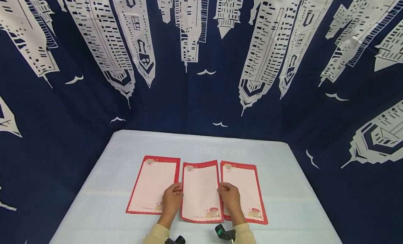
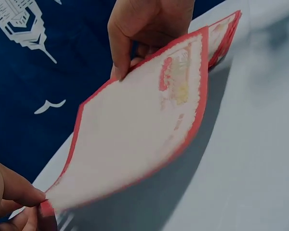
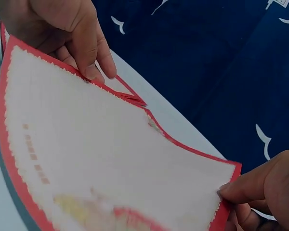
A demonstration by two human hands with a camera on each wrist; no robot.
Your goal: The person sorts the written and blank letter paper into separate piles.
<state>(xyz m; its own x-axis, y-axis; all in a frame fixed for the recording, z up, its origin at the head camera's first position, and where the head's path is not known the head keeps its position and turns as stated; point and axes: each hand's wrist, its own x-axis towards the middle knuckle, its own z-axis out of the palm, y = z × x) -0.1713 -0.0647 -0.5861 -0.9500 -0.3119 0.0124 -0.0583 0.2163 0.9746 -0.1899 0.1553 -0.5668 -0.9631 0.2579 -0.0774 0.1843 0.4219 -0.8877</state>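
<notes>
A sheet of paper (image 1: 200, 188) with a red border, a flower in its top left corner and a small picture at bottom right is held up between both hands. My left hand (image 1: 171, 202) pinches its left edge, thumb on the face; my right hand (image 1: 231, 199) pinches the right edge. The sheet bows between them, as the left wrist view shows, with its lower edge over the table. Like-patterned red-bordered paper (image 1: 152, 184) lies beyond the left hand. A pile of the same sheets (image 1: 244, 188), edges slightly offset, lies partly behind the right hand.
A white cloth covers the table (image 1: 104, 188). Dark blue fabric with white building and bird prints (image 1: 189, 97) hangs behind and at both sides. Black devices (image 1: 225, 232) are worn at the wrists.
</notes>
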